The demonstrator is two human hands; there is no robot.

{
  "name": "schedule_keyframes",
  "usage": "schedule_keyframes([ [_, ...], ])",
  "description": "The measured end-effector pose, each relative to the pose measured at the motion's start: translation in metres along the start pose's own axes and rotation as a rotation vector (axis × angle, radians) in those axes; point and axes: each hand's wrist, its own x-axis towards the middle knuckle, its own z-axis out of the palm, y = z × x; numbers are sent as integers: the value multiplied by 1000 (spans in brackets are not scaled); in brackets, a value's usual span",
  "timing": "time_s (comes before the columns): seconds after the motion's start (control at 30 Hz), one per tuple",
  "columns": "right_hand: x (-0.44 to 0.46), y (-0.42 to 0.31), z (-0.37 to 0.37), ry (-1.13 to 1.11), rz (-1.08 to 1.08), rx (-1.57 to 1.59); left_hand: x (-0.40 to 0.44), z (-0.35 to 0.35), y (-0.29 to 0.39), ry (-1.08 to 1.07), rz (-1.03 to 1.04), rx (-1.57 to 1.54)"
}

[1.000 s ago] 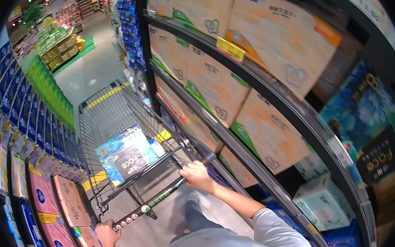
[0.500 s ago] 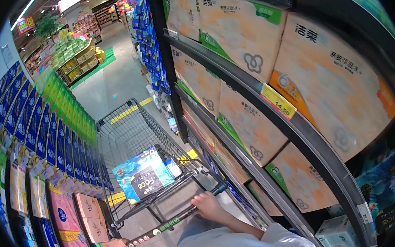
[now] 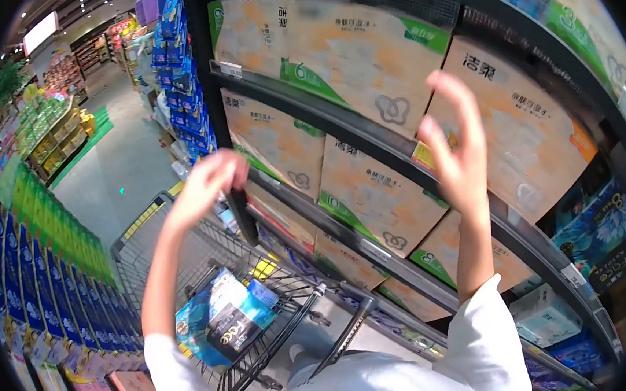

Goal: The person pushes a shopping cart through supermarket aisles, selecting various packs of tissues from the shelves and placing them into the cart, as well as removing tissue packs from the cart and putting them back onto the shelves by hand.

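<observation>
My right hand [image 3: 460, 151] is raised before the shelves, thumb and fingers apart, with nothing in it. Behind it is a large beige tissue pack [image 3: 520, 117] with an orange corner; a beige pack with a green band [image 3: 360, 52] stands to its left. My left hand [image 3: 212, 180] is up in front of the shelf's left upright, its fingers bent and smeared by motion. The shopping cart [image 3: 147, 234] is below my arms, and neither hand is on its handle [image 3: 342, 336]. A blue tissue pack marked Face [image 3: 227, 312] lies in the cart beside a smaller blue-and-white pack [image 3: 263, 293].
Dark shelf rails [image 3: 375, 150] cross in front of the packs. Blue hanging packets [image 3: 174, 67] line the shelf end. At left, green packs [image 3: 49, 209] and blue packs [image 3: 37, 283] form a long row. The aisle floor [image 3: 116, 170] leads to a display stand [image 3: 55, 138].
Both hands have left the cart handle and risen toward the shelves. My view has turned right, so the shelves sit further left, and the cart appears lower and further left.
</observation>
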Motion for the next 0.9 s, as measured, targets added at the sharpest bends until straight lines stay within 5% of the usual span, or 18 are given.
schedule_keyframes([
  [0.07, 33, 18, 1, 270, -53, -362, 95, -7, -7, 296, 391, 225],
  [0.13, 52, 38, 8, 341, 156, -430, 176, -20, -10, 571, 504, 419],
  [0.2, 60, 90, 18, 215, 190, -232, 244, -23, -17, 803, 388, 214],
  [0.3, 61, 60, 32, 43, 388, -485, 287, -13, -10, 499, 48, -39],
  [0.33, 58, 59, 37, 41, 386, -481, 295, 11, -14, 808, -38, -26],
  [0.37, 56, 52, 38, 34, 370, -519, 284, 14, -3, 810, 33, -305],
  [0.53, 33, 25, 34, 271, 151, -134, 215, 15, 37, 584, 113, -1123],
  [0.6, 13, 11, 35, 389, 284, 166, 199, -5, 11, 633, 89, -1059],
  [0.77, -49, -14, 54, 619, 539, 588, 124, -20, -11, 208, 74, -1255],
  [0.9, -69, 1, 48, 416, 823, 1065, 77, -16, -17, 28, -67, -1105],
])
